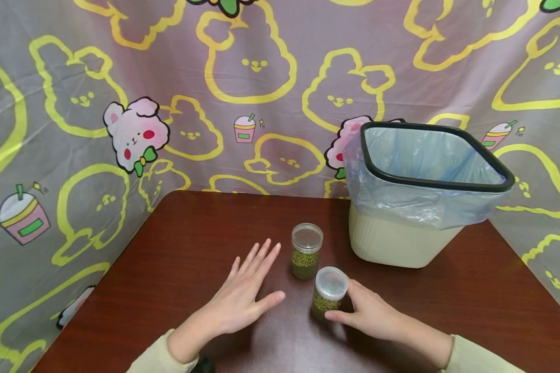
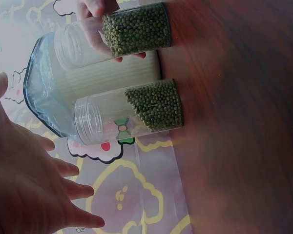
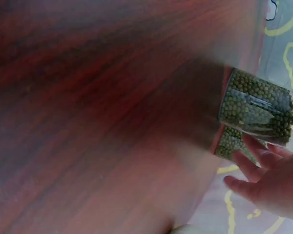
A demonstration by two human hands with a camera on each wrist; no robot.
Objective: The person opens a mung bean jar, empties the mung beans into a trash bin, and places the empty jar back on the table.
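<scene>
Two clear plastic jars partly filled with green mung beans stand upright, close together, on the table. The nearer jar (image 1: 325,300) has a whitish round top. My right hand (image 1: 371,311) grips this jar from the right, thumb on its near side and fingers round the back. Just behind it and to the left is the farther jar (image 1: 305,261), its beans sloping to one side in the left wrist view. My left hand (image 1: 242,298) hovers left of both jars, palm down with fingers and thumb spread, and holds nothing.
A cream waste bin (image 1: 401,241) lined with a translucent blue bag (image 1: 420,207) and a black rim stands at the back right of the dark wooden table (image 1: 200,228). Patterned cloth (image 1: 270,119) hangs behind the table and along both sides.
</scene>
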